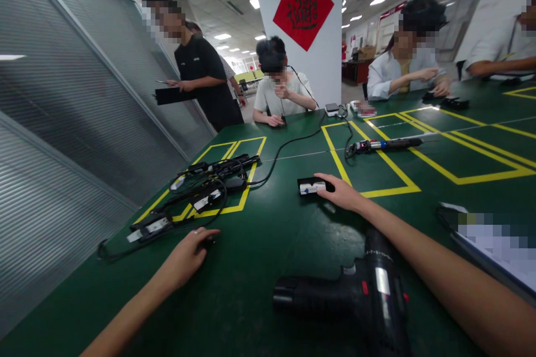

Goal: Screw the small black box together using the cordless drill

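Head view: right hand (337, 192) has the box (309, 187) pinched, light grip's best imo; left hand (190, 254) half-curled, can't tell if it's holding anything.

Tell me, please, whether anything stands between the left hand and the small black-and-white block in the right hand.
Nothing visible stands between the left hand and the black-and-white block in the right hand. The power drill lies nearer the person, the bundled cables beyond the left hand.

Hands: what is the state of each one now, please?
Left hand: half curled over the green table; cannot tell whether it holds anything.
Right hand: closed on one end of a small black-and-white rectangular block.
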Tool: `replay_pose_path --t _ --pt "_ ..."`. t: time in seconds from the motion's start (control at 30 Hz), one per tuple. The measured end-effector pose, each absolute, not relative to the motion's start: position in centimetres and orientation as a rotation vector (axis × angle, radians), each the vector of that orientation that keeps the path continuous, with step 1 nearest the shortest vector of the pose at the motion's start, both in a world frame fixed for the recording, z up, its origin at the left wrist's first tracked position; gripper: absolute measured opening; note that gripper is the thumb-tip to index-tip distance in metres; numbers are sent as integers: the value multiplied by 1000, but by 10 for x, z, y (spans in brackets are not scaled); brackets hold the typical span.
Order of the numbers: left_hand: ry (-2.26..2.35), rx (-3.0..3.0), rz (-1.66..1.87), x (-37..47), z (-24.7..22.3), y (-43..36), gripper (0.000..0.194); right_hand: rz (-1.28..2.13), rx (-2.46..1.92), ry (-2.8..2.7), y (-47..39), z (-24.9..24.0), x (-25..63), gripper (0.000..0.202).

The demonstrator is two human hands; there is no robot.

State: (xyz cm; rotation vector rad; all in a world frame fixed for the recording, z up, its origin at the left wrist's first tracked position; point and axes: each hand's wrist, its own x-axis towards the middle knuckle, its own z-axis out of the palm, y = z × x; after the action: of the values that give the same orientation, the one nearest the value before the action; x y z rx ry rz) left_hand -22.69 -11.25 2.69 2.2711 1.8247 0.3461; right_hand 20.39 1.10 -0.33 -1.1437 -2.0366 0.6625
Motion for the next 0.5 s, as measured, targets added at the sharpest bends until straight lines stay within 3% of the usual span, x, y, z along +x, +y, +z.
replay_pose_path --t 0.5 --pt "1823 2091 283 -256 31 -98 35 637 -1148 -2054 8 -1 205 53"
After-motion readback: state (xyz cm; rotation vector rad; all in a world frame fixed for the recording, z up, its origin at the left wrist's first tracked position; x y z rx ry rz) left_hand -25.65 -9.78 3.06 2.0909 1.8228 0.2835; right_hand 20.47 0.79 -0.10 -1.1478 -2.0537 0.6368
